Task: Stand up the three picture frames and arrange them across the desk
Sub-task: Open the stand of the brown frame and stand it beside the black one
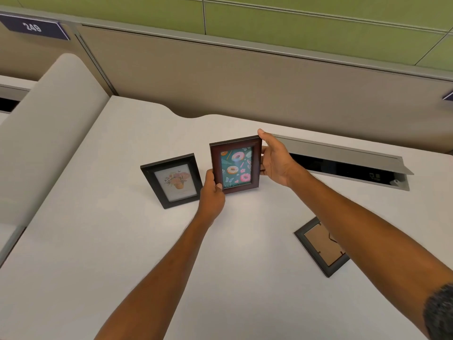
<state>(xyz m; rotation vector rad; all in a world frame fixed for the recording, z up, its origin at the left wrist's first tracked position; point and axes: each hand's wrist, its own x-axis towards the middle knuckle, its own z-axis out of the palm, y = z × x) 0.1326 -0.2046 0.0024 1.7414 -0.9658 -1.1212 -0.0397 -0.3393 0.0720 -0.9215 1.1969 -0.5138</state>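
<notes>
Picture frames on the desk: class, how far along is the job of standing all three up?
Done: the black frame with the flower print stands upright on the desk. In hand: the left hand and right hand both grip the brown frame with the donut print, held upright at the centre. Left: the grey frame lies face down, its back showing, under the right forearm.

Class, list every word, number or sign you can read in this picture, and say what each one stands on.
"249": white digits on the dark blue sign fixed atop the partition, upper left.
Small white markings inside the open cable tray at the desk's back edge: too small to read.
Another dark sign at the right edge: cut off, nothing legible.
The picture frames show only images, no readable text.
</notes>
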